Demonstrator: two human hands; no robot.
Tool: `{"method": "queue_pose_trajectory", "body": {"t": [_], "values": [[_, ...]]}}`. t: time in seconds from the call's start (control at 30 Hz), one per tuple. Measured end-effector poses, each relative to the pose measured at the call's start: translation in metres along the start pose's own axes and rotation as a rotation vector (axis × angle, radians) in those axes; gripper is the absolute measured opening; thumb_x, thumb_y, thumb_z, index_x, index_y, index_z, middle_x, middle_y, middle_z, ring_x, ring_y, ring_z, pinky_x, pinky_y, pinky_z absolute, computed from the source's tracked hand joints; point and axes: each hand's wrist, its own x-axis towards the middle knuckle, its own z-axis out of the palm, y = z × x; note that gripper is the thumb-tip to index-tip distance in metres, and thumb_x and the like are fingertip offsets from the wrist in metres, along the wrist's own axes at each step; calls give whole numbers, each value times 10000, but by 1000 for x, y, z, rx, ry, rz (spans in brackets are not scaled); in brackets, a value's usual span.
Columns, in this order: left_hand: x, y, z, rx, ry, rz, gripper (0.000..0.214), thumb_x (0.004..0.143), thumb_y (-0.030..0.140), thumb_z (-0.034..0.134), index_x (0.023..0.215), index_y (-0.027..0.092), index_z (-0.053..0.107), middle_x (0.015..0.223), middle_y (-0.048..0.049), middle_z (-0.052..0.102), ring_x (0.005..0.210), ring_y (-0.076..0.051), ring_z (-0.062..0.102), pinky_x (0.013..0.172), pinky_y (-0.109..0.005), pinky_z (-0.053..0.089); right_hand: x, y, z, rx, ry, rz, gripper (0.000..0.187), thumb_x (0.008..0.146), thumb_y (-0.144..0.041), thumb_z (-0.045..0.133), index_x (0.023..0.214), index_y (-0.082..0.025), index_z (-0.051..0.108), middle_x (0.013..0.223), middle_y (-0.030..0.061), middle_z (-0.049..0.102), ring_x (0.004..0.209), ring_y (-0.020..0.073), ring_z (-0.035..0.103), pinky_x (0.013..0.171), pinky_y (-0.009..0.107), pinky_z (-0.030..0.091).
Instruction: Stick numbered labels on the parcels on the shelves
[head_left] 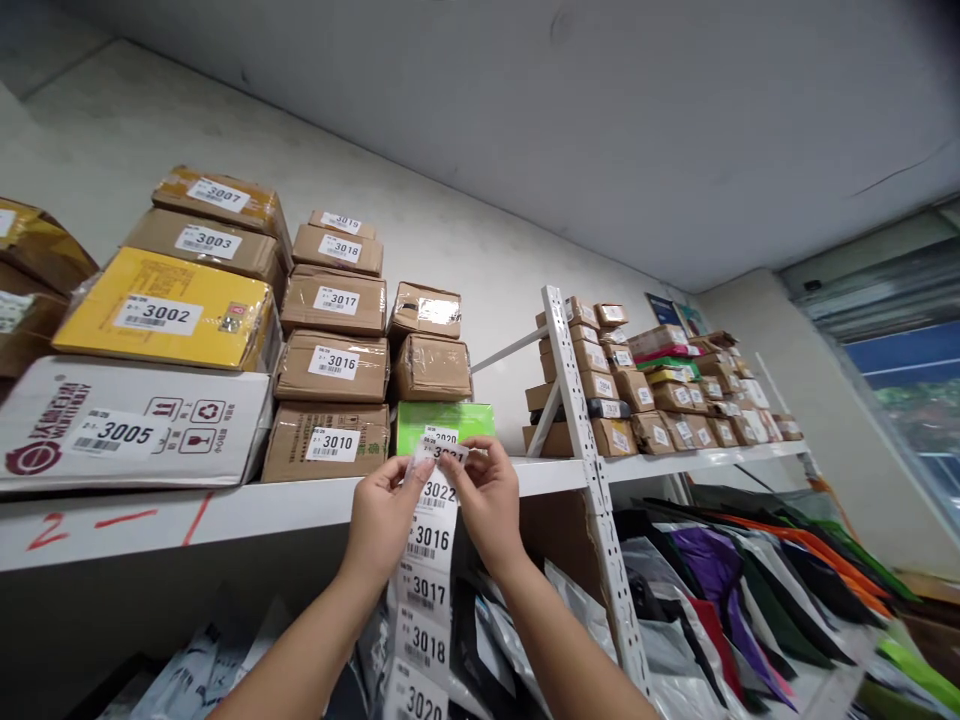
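A long strip of white number labels (427, 585) hangs down in front of me, printed 3022, 3016, 3017 and on. My left hand (386, 510) pinches its top end from the left side, thumb and fingertips closed. From the right, my right hand (489, 505) pinches the same end, at the label that partly shows 3021. Just behind my fingertips sits a bright green box (457, 415) on the shelf, with a label reading 3020 partly hidden by the strip. Above it are two brown boxes; the lower carton (433, 367) shows no number label on its front.
A white metal shelf (300, 495) carries labelled cartons, among them a yellow box (169, 312) and a white box (202, 435). A perforated upright (574, 380) stands to the right, with more parcels (664, 400) beyond. Plastic-wrapped packages (720, 570) fill the level below.
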Motion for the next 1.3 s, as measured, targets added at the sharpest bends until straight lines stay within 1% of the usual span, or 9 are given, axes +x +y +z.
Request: {"method": "queue_pose_trajectory", "body": {"t": [0.1,0.23,0.47,0.63,0.83,0.97,1.07,1.2,1.3], "values": [[10,6,3,22,51,63,420,695,549,658,643,180,464,520,66,461,478,-82,400,437,-181,312,16,-7,5,-99,42,-102,176,749,-353,667,733,-194,594,760,11,601,744,140,571,583,237,435],[17,22,3,-5,-58,10,482,619,477,742,956,157,614,849,-53,680,739,-179,609,621,-254,478,42,-21,12,-162,31,-238,138,734,-305,684,677,-187,643,706,2,614,686,131,579,585,246,448],[6,32,-14,218,-86,-22,457,665,583,656,589,138,582,551,-13,582,537,-133,503,510,-239,368,109,-36,16,-192,144,-303,128,698,-296,704,671,-179,662,670,6,659,641,133,596,627,276,483],[-7,25,-29,96,-192,-110,415,704,555,651,643,146,614,613,-19,633,570,-132,542,537,-232,416,141,-30,12,-420,73,-209,159,610,-272,771,638,-177,646,624,-2,635,593,138,566,624,298,481],[-8,23,-44,63,-234,-147,392,692,531,680,642,148,619,583,-11,624,538,-121,541,503,-216,421,129,-26,9,-809,122,-426,358,628,-431,766,868,-175,695,923,104,613,770,214,582,692,393,517],[-5,21,-50,79,-182,-166,446,628,572,710,616,139,603,566,-10,603,515,-110,520,478,-203,403,129,-20,9,-801,85,-720,359,758,-323,671,1084,-186,614,1003,116,573,911,229,546,766,401,534],[-8,22,-52,80,-123,-153,454,604,568,725,585,138,582,533,4,567,499,-105,496,466,-200,389,133,-15,4,-843,-44,-849,222,841,-236,546,1042,-187,627,994,109,624,950,235,543,821,419,528],[-14,20,-58,60,7,-100,420,619,529,735,587,138,587,540,3,574,519,-112,503,477,-199,390,108,-2,-9,-800,65,-877,233,844,-151,466,982,-173,653,950,113,672,948,239,586,817,446,544],[-14,13,-66,65,30,-114,429,613,540,741,633,128,620,564,-15,604,548,-140,540,505,-218,425,59,16,-14,-793,-206,-905,342,846,-177,459,1164,-166,584,1131,123,660,1124,244,562,933,479,515]]}}
